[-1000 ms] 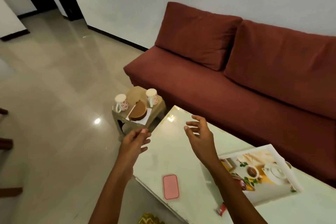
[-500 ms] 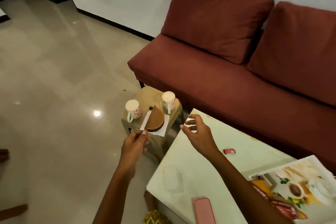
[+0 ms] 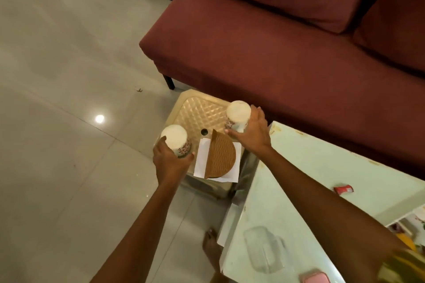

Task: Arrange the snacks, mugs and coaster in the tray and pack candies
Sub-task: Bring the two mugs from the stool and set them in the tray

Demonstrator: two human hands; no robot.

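Note:
Two white mugs with red patterns stand on a small beige stool (image 3: 197, 112). My left hand (image 3: 171, 163) wraps around the left mug (image 3: 176, 139) from the near side. My right hand (image 3: 251, 132) grips the right mug (image 3: 238, 114) from its right. Between the mugs a brown woven coaster (image 3: 220, 156), folded into a half circle, lies on a white paper (image 3: 202, 161). The printed tray (image 3: 411, 225) shows only at the right edge. A red candy wrapper (image 3: 343, 189) lies on the pale green table (image 3: 310, 190).
A maroon sofa (image 3: 287, 41) runs behind the stool and table. A clear plastic container (image 3: 264, 249) and a pink phone (image 3: 317, 278) lie near the table's front edge. My bare foot (image 3: 210, 246) stands on the tiled floor beside the table.
I have leaned toward the stool. Both hands went from hovering in the air with nothing in them to closing on the two mugs.

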